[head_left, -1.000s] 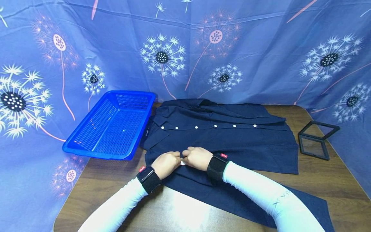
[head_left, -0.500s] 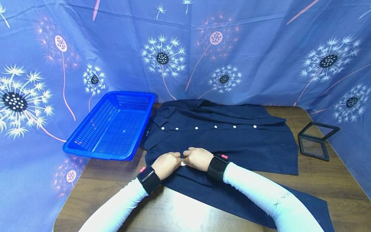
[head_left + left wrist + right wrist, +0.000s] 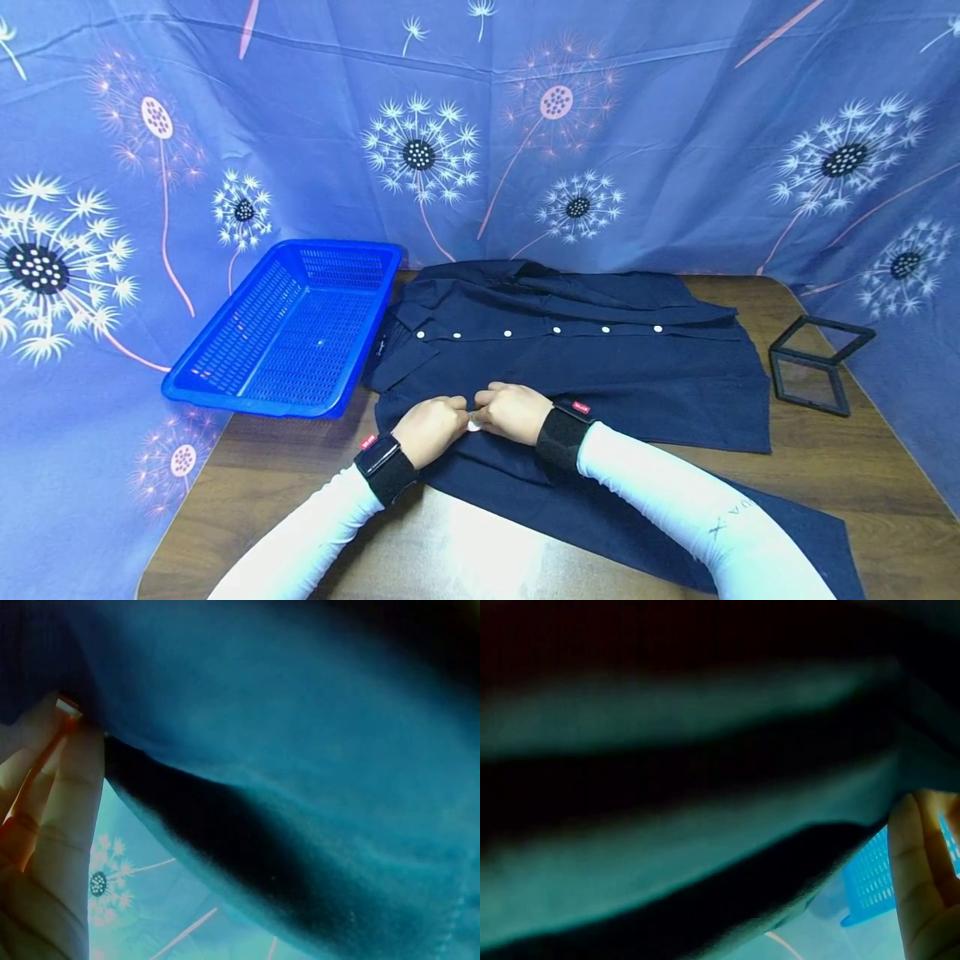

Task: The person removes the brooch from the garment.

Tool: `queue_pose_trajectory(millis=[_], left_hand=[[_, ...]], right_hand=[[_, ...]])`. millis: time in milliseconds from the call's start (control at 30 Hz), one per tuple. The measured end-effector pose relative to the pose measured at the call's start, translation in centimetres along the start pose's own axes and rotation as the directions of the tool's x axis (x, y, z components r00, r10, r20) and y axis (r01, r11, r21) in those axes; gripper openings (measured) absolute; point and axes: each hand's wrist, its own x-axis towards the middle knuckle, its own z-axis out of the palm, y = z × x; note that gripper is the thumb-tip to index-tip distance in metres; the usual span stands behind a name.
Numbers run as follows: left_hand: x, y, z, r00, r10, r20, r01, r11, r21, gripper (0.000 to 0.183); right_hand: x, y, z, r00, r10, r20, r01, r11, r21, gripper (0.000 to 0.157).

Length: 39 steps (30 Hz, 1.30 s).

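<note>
A navy button-up shirt (image 3: 585, 358) lies spread on the table, its collar towards the basket and a row of white buttons running across it. On its near side, my left hand (image 3: 431, 427) and right hand (image 3: 513, 410) meet almost fingertip to fingertip. Both pinch the cloth there. Between them shows a small white piece (image 3: 473, 425), too covered to identify. In the left wrist view, fingers (image 3: 64, 802) hold up close to the dark cloth (image 3: 300, 712). The right wrist view has fingertips (image 3: 909, 825) at folds of the shirt.
A blue plastic basket (image 3: 337, 398) stands at the left, beside the collar. At the right is a black hinged frame (image 3: 813, 358). A patterned blue curtain (image 3: 487, 108) hangs behind the wooden table (image 3: 285, 467).
Both hands stay at the same place on the shirt with hardly any movement. The head view has shifted very slightly.
</note>
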Motion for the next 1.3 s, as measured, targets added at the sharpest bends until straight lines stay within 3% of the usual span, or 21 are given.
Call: queue_pose_trajectory(millis=[500, 1133, 1300], left_hand=[[0.01, 0.04, -0.09, 1.000, -0.007, -0.003, 0.007, 1.000, -0.003, 0.015], [0.02, -0.04, 0.10, 1.000, -0.007, 0.003, 0.007, 1.000, -0.019, 0.020], [0.00, -0.01, -0.01, 1.000, -0.002, -0.008, 0.002, 1.000, -0.023, 0.020]], right_hand=[[-0.04, -0.09, -0.10, 1.000, 0.026, 0.002, -0.026, 0.999, 0.021, 0.010], [-0.01, 0.08, -0.21, 0.991, 0.104, 0.083, -0.108, 0.993, 0.056, 0.022], [-0.04, 0.14, -0.09, 0.995, 0.084, 0.061, -0.088, 0.994, 0.067, 0.019]])
